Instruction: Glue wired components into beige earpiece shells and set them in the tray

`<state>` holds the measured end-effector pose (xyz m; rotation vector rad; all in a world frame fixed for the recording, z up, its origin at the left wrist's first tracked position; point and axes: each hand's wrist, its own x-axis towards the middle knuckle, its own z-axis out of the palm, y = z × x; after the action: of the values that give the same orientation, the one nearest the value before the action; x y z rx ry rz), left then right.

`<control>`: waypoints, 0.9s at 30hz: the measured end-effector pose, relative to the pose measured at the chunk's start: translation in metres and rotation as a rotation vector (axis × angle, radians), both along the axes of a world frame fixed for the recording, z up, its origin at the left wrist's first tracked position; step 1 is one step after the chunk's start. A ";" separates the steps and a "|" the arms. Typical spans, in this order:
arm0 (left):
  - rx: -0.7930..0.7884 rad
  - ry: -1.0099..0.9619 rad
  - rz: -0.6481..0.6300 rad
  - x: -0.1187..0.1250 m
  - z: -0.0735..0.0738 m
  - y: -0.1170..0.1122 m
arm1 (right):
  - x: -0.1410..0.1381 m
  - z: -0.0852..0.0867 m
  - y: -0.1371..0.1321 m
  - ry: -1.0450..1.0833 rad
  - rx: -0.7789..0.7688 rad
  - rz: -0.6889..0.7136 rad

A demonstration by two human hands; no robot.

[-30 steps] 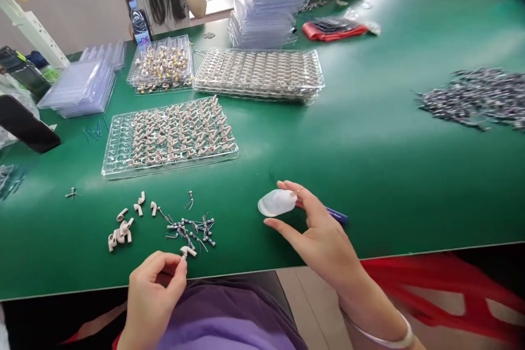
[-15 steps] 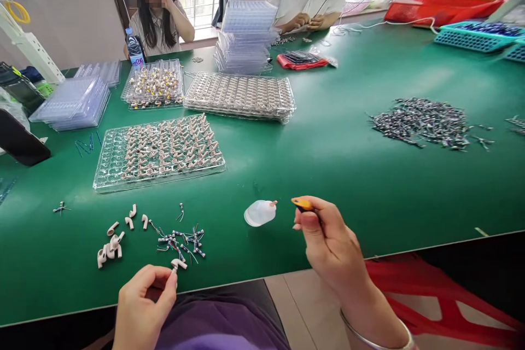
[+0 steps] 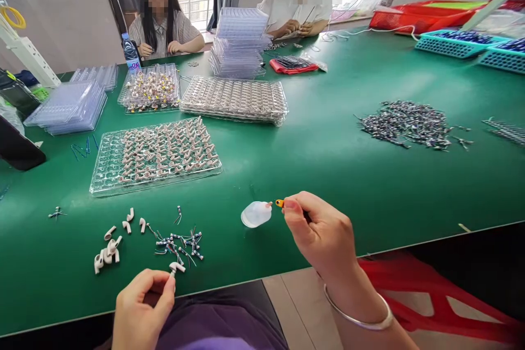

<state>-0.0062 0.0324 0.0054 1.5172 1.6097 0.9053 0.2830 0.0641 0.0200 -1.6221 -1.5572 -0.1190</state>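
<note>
I had the left hand (image 3: 141,301) pinching an earbud shell (image 3: 178,266) at its fingertips, the right hand (image 3: 322,229) gripping an orange-tipped tool (image 3: 280,203); jerking that leftward could have knocked the bottle (image 3: 256,215) just beside it.

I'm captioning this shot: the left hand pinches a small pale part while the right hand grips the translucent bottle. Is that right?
Not quite: the right hand holds a small yellow-ended item; the translucent bottle rests on the green table, as the head view shows. The left hand does pinch a small pale part.
</note>
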 end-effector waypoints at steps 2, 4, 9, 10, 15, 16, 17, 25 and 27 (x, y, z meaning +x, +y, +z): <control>0.000 0.003 -0.004 -0.001 0.000 0.001 | 0.000 0.001 0.000 -0.011 0.004 0.001; -0.003 0.002 -0.009 -0.001 -0.001 0.001 | 0.000 0.001 0.001 -0.021 0.009 -0.003; 0.008 0.007 -0.014 -0.002 -0.002 0.001 | 0.001 0.002 0.002 -0.044 0.014 -0.019; 0.012 0.011 -0.015 -0.002 -0.002 0.001 | 0.001 0.002 0.002 -0.048 0.014 -0.020; 0.025 0.040 -0.085 -0.008 -0.007 0.003 | 0.001 0.001 0.002 -0.061 0.016 -0.020; 0.031 0.046 -0.105 -0.010 -0.009 0.003 | 0.001 0.001 0.002 -0.062 0.017 -0.020; 0.037 0.050 -0.119 -0.011 -0.010 0.003 | 0.002 0.000 0.002 -0.064 0.017 -0.021; 0.049 0.067 -0.127 -0.012 -0.012 0.004 | 0.002 0.000 0.002 -0.072 0.024 -0.022; 0.055 0.065 -0.127 -0.012 -0.012 0.004 | 0.002 0.000 0.002 -0.078 0.027 -0.023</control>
<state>-0.0179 0.0363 -0.0067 1.6826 1.5259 0.8444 0.2854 0.0664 0.0197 -1.6312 -1.5891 -0.2168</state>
